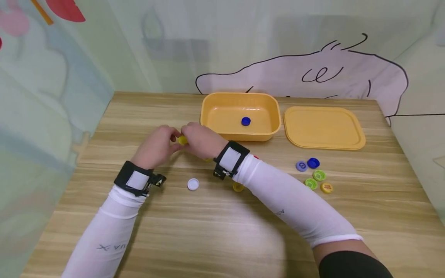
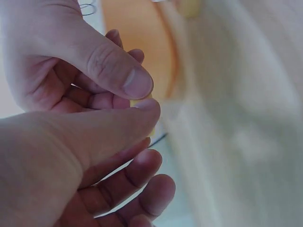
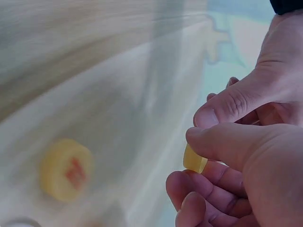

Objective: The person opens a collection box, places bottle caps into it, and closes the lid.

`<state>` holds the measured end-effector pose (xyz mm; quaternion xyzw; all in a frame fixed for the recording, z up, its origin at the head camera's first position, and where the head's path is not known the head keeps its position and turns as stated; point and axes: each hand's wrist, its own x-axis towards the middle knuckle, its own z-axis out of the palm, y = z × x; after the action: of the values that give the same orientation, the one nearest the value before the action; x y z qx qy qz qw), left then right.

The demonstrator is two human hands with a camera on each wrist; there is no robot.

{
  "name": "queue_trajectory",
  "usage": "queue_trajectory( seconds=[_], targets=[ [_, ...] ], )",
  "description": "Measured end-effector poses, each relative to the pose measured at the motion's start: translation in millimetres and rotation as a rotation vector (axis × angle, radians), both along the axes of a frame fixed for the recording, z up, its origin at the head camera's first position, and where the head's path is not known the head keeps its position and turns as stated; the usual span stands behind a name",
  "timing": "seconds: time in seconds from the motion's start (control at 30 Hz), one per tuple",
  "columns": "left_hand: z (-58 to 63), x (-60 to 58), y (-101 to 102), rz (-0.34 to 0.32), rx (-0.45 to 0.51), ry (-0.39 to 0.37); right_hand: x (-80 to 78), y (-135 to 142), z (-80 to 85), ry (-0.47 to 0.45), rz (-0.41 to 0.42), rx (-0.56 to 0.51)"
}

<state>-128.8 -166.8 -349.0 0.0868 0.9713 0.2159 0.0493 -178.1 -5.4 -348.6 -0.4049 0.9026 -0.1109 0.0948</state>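
A small yellow bottle cap is held up between my two hands, left of the orange bin. My left hand pinches it from the left with thumb and fingertips. From the other side my right hand pinches it too, thumb tip close to the left thumb. In the right wrist view, the lower part of the held cap shows under the right thumb. The left wrist view shows only a sliver of it; the thumbs hide the rest.
The orange bin holds a blue cap; its flat lid lies to the right. A white cap and a yellow cap lie nearer me. Blue, green and orange caps cluster at right. My right forearm crosses the table.
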Motion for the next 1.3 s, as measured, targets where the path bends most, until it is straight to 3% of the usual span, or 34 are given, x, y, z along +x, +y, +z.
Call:
queue_trajectory(
  seconds=[0.23, 0.43, 0.63, 0.9, 1.3],
  targets=[
    [22.7, -8.5, 13.1, -0.029, -0.023, 0.15, -5.5, 16.5, 28.1, 0.019, -0.059, -0.065],
    [38.1, -23.5, 34.9, -0.057, -0.059, 0.166, -15.8, 38.3, 41.7, 0.011, -0.098, -0.133],
    [43.5, -44.5, 57.1, -0.091, -0.069, 0.17, -26.7, 60.2, 49.5, -0.005, -0.15, -0.129],
    [38.1, -67.9, 85.7, -0.101, -0.08, 0.107, -44.9, 84.5, 46.4, -0.048, -0.203, -0.105],
    [11.0, -92.5, 111.3, -0.121, -0.117, 0.019, -66.6, 97.1, 17.6, -0.051, -0.226, -0.025]
  ],
)
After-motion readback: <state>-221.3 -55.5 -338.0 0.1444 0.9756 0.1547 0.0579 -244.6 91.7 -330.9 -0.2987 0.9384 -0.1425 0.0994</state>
